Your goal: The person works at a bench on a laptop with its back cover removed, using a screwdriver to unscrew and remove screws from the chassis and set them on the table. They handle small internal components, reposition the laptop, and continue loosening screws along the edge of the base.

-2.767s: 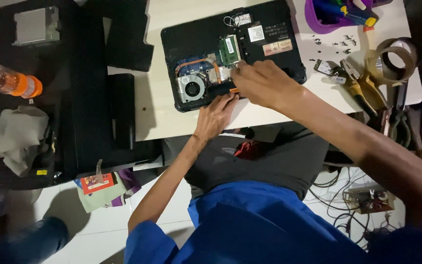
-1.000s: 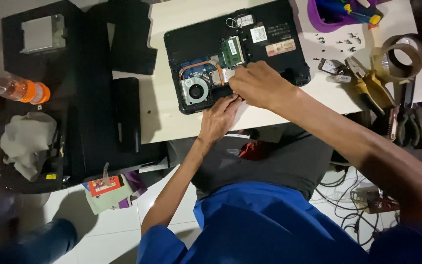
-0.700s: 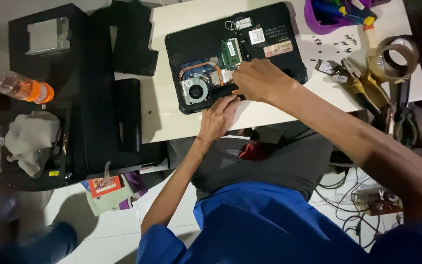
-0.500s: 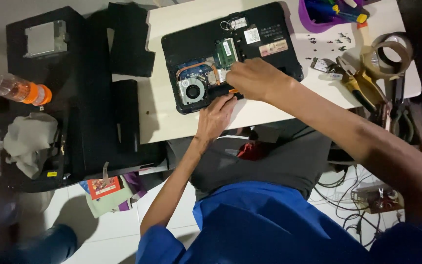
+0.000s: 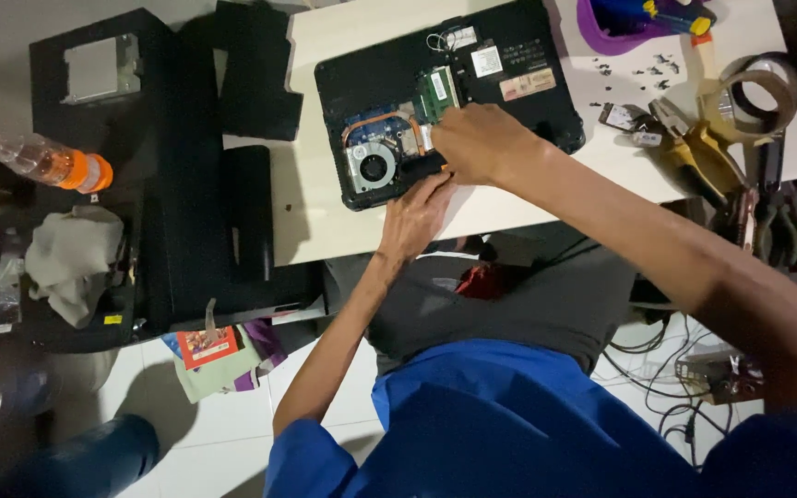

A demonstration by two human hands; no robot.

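An opened black laptop (image 5: 509, 37) lies bottom-up on the white table (image 5: 325, 184), its fan (image 5: 373, 168), copper heat pipe and green memory board exposed. My left hand (image 5: 417, 214) rests flat at the laptop's near edge, fingers touching the casing. My right hand (image 5: 481, 140) is curled over the laptop's inner parts beside the fan; something orange shows just under it, but what it grips is hidden.
Loose screws (image 5: 643, 69), pliers with yellow handles (image 5: 703, 161) and a tape roll (image 5: 758, 88) lie at the right. A purple tray (image 5: 601, 18) sits at the back. Black panels (image 5: 255, 74) lie left, with a plastic bottle (image 5: 48, 161) and a cloth (image 5: 71, 263).
Both hands stay at the laptop's near edge. The view has shifted slightly; my right hand has edged a little along the opened casing.
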